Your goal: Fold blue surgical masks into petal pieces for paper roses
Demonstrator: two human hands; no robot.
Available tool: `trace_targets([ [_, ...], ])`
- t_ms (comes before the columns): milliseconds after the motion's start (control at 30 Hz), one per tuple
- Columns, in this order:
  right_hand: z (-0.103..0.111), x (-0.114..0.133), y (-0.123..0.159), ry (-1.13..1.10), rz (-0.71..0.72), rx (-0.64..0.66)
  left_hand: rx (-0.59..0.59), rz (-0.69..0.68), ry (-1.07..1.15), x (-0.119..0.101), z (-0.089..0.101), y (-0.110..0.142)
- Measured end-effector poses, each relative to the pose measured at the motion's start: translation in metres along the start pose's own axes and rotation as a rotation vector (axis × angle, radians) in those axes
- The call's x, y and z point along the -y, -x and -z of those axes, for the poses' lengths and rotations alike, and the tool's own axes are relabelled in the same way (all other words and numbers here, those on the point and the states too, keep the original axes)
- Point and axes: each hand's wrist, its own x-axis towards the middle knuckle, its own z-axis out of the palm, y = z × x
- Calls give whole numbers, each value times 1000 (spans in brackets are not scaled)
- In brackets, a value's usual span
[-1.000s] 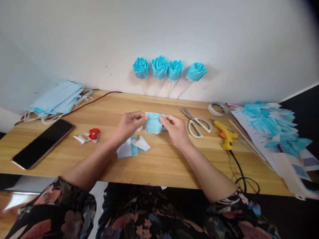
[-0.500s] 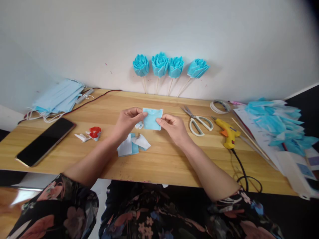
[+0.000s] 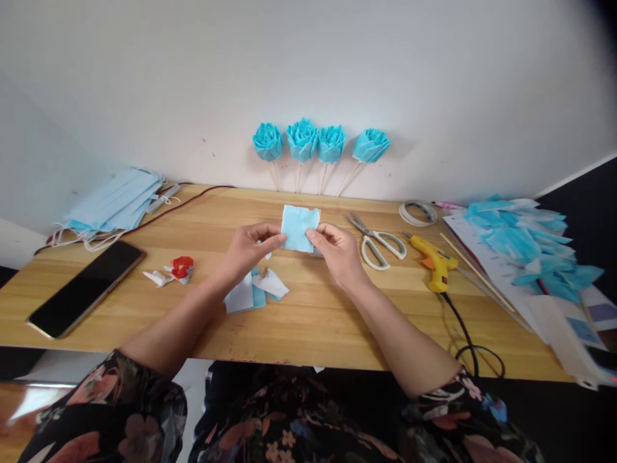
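Observation:
A small blue square of mask fabric [image 3: 299,227] stands upright above the wooden table [image 3: 308,315]. My left hand [image 3: 250,247] pinches its lower left corner and my right hand [image 3: 337,252] pinches its lower right corner. Just below my left hand lie white and blue fabric scraps [image 3: 255,289] on the table. Four blue fabric roses on sticks [image 3: 315,145] lean against the wall behind.
White-handled scissors [image 3: 378,241], a yellow glue gun [image 3: 434,263] with its black cord, a tape roll [image 3: 418,212] and a pile of blue fabric pieces [image 3: 525,238] lie right. A phone [image 3: 87,286], a stack of face masks [image 3: 113,206] and red-white scraps [image 3: 176,270] lie left.
The blue piece has been turned from hanging below my fingers to standing upright above them. My hands stayed close together at the table's middle.

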Motion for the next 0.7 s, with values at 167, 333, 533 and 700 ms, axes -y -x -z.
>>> trace_targets([
  [167, 0, -3, -2, 20, 6, 10, -43, 35, 23, 1, 2, 0],
  [333, 1, -5, -3, 20, 30, 21, -56, -24, 75, -2, 7, -1],
  [533, -1, -3, 0, 55, 40, 43, -54, -143, -25, 0, 8, -3],
  [700, -5, 1, 4, 51, 27, 111, -115, -81, 27, 0, 3, 0],
])
